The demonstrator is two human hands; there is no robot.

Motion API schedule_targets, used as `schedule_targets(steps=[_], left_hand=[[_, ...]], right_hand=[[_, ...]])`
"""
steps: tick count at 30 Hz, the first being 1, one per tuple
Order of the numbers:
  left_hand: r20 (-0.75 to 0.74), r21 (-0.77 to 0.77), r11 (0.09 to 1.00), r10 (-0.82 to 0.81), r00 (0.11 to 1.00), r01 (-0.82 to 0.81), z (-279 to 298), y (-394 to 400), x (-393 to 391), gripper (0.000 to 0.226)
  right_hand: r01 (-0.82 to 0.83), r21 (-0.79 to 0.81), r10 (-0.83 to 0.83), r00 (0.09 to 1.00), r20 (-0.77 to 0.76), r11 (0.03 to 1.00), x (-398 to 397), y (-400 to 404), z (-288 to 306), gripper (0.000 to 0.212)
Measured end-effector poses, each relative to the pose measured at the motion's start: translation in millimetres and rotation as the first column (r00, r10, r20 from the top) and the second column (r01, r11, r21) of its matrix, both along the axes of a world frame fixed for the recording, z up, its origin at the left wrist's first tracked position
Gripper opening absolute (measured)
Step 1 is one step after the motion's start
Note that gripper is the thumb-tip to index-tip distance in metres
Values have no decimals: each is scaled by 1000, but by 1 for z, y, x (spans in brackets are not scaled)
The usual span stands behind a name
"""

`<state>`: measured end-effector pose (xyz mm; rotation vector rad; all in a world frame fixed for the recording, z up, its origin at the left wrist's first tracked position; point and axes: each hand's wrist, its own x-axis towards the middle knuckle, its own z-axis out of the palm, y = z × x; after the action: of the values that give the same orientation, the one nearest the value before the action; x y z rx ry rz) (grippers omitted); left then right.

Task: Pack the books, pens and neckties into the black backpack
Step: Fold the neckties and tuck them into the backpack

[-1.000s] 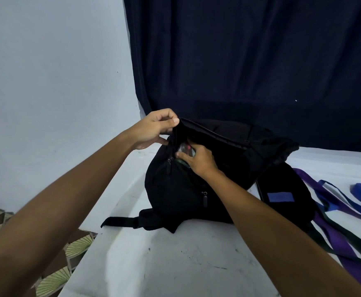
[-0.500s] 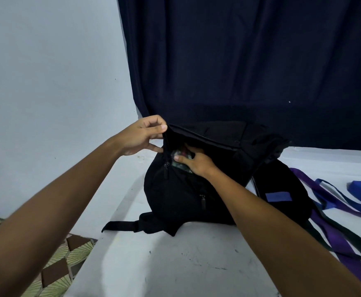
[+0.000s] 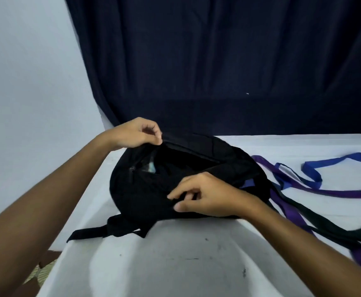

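**Right hand out of the pocket, neckties still outside**

The right hand [image 3: 205, 195], a second ago pushed into the pocket opening, is now withdrawn and pinches the front fabric of the black backpack [image 3: 175, 181]. The upper rim is pinched by the left hand [image 3: 135, 133]. A pale item is glimpsed inside. The neckties [image 3: 316, 185] are left on the white counter [image 3: 175, 264], before a dark curtain [image 3: 218, 61] and pale wall [image 3: 25, 71].

Open table in front, clutter to the right

I see bare table [image 3: 175, 264] before the black backpack [image 3: 145, 196]; neckties [image 3: 293, 211] sprawl across its right side, and the left hand [image 3: 132, 136] and right hand [image 3: 205, 196] crowd the bag's opening.
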<state>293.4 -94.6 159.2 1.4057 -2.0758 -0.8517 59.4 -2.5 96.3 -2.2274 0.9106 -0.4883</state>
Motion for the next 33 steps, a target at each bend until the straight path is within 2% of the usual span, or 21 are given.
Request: schedule_targets(steps=[2, 4, 7, 11, 14, 16, 18, 21, 24, 26, 28, 33], left_hand=[[101, -30, 998, -54, 993, 57, 1, -4, -29, 11], [200, -87, 989, -100, 975, 119, -1, -4, -68, 17], [166, -150, 964, -196, 966, 221, -11, 8, -140, 19], [70, -138, 930, -333, 940, 340, -54, 32, -255, 15], [171, -141, 896, -397, 902, 422, -107, 41, -327, 18], [241, -93, 898, -399, 885, 430, -146, 47, -362, 26], [261, -67, 900, -401, 878, 431, -180, 53, -385, 37], [343, 2, 918, -374, 862, 397, -216, 62, -401, 53], [485, 45, 938, -320, 814, 342, -236, 66, -405, 60], [530, 39, 937, -313, 788, 346, -243, 65, -405, 74], [538, 30, 941, -300, 788, 338, -247, 58, -406, 90], [493, 66, 955, -283, 823, 289, -244, 36, -418, 88]], right_hand=[[21, 133, -26, 999, 39, 991, -44, 4, 7, 18], [59, 185, -77, 993, 92, 981, -96, 8, 11, 15], [233, 163, -257, 955, 147, 959, -175, 10, 14, 11], [542, 122, -555, 806, 203, 831, -279, 9, -18, 10], [641, 42, -642, 763, 70, 767, -340, 12, -66, 15], [628, -39, -629, 774, -75, 777, -367, 18, -98, 15], [564, -113, -574, 792, -206, 818, -384, 25, -123, 29], [480, -137, -498, 811, -306, 866, -397, 31, -147, 46], [437, -99, -441, 817, -370, 894, -409, 28, -163, 58], [402, -145, -426, 818, -386, 904, -417, 24, -174, 79], [358, -224, -421, 808, -413, 906, -423, 19, -184, 98], [381, -246, -453, 772, -446, 891, -429, -3, -184, 111]])
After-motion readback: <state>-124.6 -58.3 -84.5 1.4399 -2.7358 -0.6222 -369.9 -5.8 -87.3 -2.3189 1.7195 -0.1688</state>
